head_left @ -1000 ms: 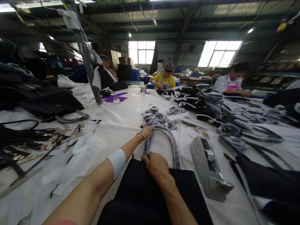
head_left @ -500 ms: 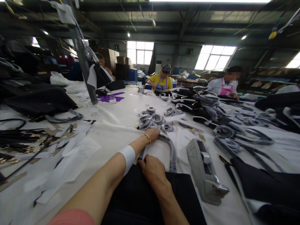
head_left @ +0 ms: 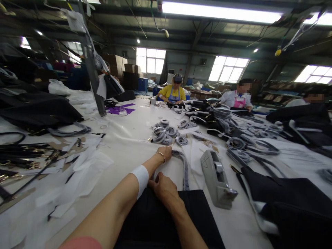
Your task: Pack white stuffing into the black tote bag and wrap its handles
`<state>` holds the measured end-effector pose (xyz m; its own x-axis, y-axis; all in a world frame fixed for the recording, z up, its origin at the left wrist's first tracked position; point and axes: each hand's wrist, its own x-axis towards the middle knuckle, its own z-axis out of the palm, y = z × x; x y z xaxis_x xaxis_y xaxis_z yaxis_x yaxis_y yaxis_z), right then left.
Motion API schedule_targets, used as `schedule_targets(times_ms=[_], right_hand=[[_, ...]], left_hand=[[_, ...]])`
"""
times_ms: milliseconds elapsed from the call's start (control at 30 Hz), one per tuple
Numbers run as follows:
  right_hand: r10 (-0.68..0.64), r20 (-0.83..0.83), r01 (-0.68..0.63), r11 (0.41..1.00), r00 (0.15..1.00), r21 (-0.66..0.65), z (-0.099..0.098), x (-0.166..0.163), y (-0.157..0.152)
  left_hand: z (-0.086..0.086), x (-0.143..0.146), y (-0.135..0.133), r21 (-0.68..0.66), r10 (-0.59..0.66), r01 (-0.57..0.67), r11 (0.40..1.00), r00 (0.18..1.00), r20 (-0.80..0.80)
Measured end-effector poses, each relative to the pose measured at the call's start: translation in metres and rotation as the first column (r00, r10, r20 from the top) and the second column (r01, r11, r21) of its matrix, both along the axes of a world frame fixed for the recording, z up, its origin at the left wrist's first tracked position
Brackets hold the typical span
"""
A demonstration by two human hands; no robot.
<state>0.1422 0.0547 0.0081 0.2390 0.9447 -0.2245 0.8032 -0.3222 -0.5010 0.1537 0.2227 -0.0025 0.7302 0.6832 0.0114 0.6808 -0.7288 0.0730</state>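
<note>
At a long white worktable (head_left: 124,138) on a factory floor, a person's left hand (head_left: 164,153) stretches forward and closes its fingers around the far bend of a wrapped bag handle (head_left: 183,166), a grey loop that lies flat on the cloth and runs back toward the body. The right hand (head_left: 162,188) sits nearer, fingers curled down and pinching the near end of that handle where it meets a black bag (head_left: 166,221) lying at the table's edge. A white band (head_left: 141,175) rings the left forearm, and a thin bracelet (head_left: 161,154) the wrist.

Just right of the handle stands a grey tape dispenser (head_left: 216,178), its roll sitting in the open cradle (the only holder with visible contents). Beyond the left hand lies a cluster of coiled wrapped straps (head_left: 166,133); more grey loops and black bags (head_left: 293,197) crowd the right side. White paper scraps (head_left: 83,166) and black straps with gold fittings (head_left: 23,152) cover the left.

Across the table, three workers sit over dark goods, one in yellow (head_left: 173,92), one in pink and white (head_left: 237,98). Big windows (head_left: 228,67) and a ceiling strip light (head_left: 220,12) brighten the dark-beamed hall.
</note>
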Motion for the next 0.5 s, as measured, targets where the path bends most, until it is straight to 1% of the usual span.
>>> schedule_targets(times_ms=[100,200,267,367,433,500], right_hand=[[-0.007,-0.018,0.007,1.000,1.000,0.005,0.002,-0.014,-0.018],[0.022,-0.036,-0.022,1.000,0.999,-0.007,0.013,-0.015,-0.025],[0.069,0.028,-0.070,0.997,0.997,0.038,0.026,-0.008,-0.022],[0.107,0.201,-0.133,0.984,0.974,0.120,0.041,0.010,-0.011],[0.077,0.230,-0.107,0.986,0.970,0.124,0.041,0.024,-0.002],[0.006,0.189,-0.023,0.996,0.982,0.088,0.031,0.039,0.007]], left_hand=[[0.000,-0.018,0.001,-0.025,-0.044,0.045,0.999,0.999,0.022],[-0.003,-0.029,0.000,0.011,-0.089,0.089,0.996,0.992,0.084],[-0.007,-0.030,-0.001,0.026,-0.107,0.105,0.994,0.987,0.120],[-0.011,-0.027,0.002,0.011,-0.111,0.111,0.994,0.981,0.162],[-0.011,-0.027,0.007,-0.022,-0.117,0.123,0.992,0.977,0.178],[-0.009,-0.031,0.013,-0.082,-0.140,0.158,0.984,0.972,0.187]])
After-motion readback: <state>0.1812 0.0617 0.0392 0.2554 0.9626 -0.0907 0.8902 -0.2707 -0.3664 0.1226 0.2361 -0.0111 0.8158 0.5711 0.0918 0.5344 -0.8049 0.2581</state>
